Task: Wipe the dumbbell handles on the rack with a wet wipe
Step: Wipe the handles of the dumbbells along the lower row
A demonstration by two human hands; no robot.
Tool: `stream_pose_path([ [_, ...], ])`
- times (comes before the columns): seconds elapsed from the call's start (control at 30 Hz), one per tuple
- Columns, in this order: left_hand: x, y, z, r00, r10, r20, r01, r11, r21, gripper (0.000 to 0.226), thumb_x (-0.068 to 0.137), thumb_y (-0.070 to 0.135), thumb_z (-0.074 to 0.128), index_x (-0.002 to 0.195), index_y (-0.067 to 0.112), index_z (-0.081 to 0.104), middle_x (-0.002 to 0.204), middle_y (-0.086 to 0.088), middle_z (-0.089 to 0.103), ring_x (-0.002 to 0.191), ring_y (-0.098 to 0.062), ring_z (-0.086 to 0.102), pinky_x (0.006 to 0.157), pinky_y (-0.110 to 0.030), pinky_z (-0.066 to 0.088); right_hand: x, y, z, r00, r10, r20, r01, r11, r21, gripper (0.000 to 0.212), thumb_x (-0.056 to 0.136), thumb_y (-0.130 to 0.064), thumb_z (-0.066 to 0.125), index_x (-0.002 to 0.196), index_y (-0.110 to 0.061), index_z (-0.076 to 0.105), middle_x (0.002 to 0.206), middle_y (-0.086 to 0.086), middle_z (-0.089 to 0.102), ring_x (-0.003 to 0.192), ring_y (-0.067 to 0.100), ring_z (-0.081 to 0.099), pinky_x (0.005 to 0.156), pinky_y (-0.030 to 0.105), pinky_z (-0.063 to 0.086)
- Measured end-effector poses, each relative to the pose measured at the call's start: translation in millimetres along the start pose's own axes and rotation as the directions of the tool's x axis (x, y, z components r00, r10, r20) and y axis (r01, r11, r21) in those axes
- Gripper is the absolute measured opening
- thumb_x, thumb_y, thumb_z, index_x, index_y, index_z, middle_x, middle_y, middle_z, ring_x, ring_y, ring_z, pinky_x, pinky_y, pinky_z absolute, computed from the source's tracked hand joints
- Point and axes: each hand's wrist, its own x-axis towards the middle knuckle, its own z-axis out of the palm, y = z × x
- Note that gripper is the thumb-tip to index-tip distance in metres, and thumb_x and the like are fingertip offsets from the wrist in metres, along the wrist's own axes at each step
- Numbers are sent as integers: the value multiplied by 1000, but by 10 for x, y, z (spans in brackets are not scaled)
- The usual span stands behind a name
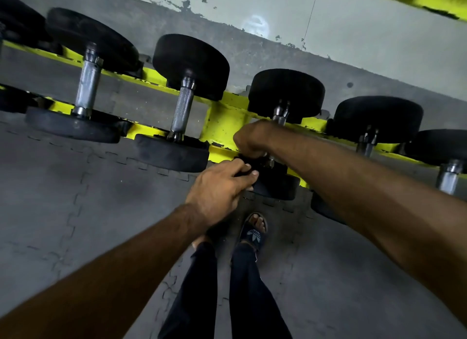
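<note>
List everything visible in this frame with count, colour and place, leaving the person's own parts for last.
dumbbells: five with handles showing, plus a partial one at the left edge; black ends, steel handles; in a row on the rack.
rack: one, yellow; across the frame, another yellow tier at top right.
cloth: one, dark; between the two hands.
floor mats: grey, interlocking; under the rack.
wall: grey, paint chipped; behind the rack.
sandal: one clearly visible, dark with a white logo; on the mats.
trousers: dark; bottom centre.
left hand: fingers pinch the cloth.
right hand: curled round the middle dumbbell at its handle.
</note>
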Motion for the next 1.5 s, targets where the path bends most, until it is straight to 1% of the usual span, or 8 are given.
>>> stream_pose_path([
  [0.13, 14, 29, -30, 1000, -14, -6, 14, 1000, 3, 31, 88, 19, 72, 119, 20, 71, 104, -4, 64, 90, -29, 63, 70, -39, 57, 146, 69, 8, 997, -53, 56, 54, 999, -8, 19, 73, -5, 66, 61, -7, 52, 68, 8, 57, 78, 31, 64, 77, 38, 58],
  [0.4, 13, 3, 28, 1000, -16, -21, 16, 1000, -13, 26, 92, 22, 65, 117, 20, 71, 104, -4, 63, 90, -30, 62, 71, -40, 55, -436, 388, 743, 877, 69, -476, 202, 845, 496, 10, 77, -16, 68, 81, -18, 77, 86, 4, 74, 81, 26, 67, 70, 35, 52],
  [0.6, 10, 43, -1, 999, -31, -33, 30, 999, -16, 24, 92, 21, 67, 114, 20, 73, 102, -4, 65, 88, -27, 63, 70, -39, 55, -440, 297, 1194, 798, 577, -176, 75, 195, 978, 10, 79, -8, 74, 73, -16, 74, 78, -3, 72, 75, 12, 68, 71, 31, 56],
  [0.8, 1, 61, -1, 998, -55, -17, 55, 998, 5, 29, 86, 15, 74, 115, 19, 73, 106, -4, 65, 93, -27, 64, 74, -40, 56, -150, 349, 1253, 858, 500, 118, 48, -307, 951, 23, 79, 8, 66, 86, -13, 71, 84, 14, 74, 78, 30, 71, 79, 48, 60],
  [0.9, 7, 61, -3, 999, -47, -22, 47, 999, 13, 24, 90, 19, 70, 114, 19, 73, 106, -4, 66, 93, -27, 64, 74, -40, 56, -138, 425, 1177, 954, 285, 91, -13, -266, 964, 21, 89, -3, 64, 108, -6, 73, 91, 8, 76, 78, 17, 73, 68, 27, 59],
  [1.03, 13, 64, -6, 998, -53, -33, 53, 999, 13, 22, 91, 22, 69, 112, 21, 74, 104, -3, 66, 92, -26, 64, 73, -39, 56, -117, 572, 1167, 989, 96, 116, -89, -247, 965, 22, 94, -4, 58, 111, -6, 72, 104, 13, 75, 93, 24, 72, 85, 32, 59],
  [1.2, 6, 46, 6, 998, -68, -11, 69, 997, 25, 27, 87, 17, 73, 113, 22, 73, 104, -2, 64, 92, -26, 63, 73, -41, 55, -264, 587, 1261, 975, 195, 108, -26, -381, 924, 19, 86, 14, 60, 95, 2, 70, 79, 11, 73, 72, 20, 69, 61, 24, 59],
  [1.5, 12, 61, -4, 998, -34, -56, 37, 998, 49, 25, 85, 19, 74, 110, 20, 74, 100, -3, 66, 88, -29, 64, 72, -41, 51, -364, 447, 1197, 738, 601, -308, 417, -46, 908, 11, 80, 1, 77, 90, -1, 75, 78, 17, 73, 67, 22, 69, 67, 34, 58],
])
